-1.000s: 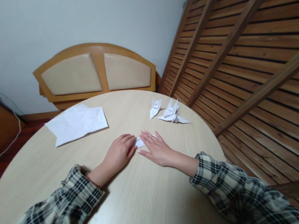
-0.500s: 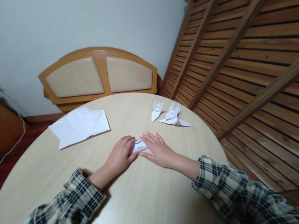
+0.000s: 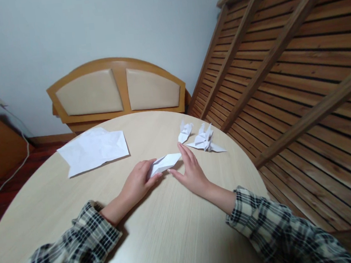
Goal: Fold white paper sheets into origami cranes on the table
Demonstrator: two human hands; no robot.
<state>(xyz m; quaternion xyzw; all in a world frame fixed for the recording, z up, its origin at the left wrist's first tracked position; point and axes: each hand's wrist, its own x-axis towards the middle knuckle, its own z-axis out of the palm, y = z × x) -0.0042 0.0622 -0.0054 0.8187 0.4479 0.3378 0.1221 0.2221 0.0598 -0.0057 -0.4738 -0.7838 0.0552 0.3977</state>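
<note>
A narrow folded piece of white paper (image 3: 165,162) slants over the middle of the table, its right end higher in the picture. My left hand (image 3: 139,178) grips its left end between thumb and fingers, which hide that end. At the paper's right tip is my right hand (image 3: 191,169), with thumb and fingers apart; whether the fingertips touch the tip I cannot tell. Beyond my right hand lie folded white paper cranes, a smaller one (image 3: 185,133) and a clump of them (image 3: 206,138).
White paper sheets (image 3: 94,150) lie at the far left of the round wooden table (image 3: 161,233). A headboard with padded panels (image 3: 116,89) stands behind the table. Slatted wooden boards (image 3: 283,86) lean along the right side. A cable (image 3: 19,166) runs down at the left.
My right hand has come off the paper and opened toward the right. The left hand has shifted slightly left, and more of the folded paper shows, now tilted up to the right.
</note>
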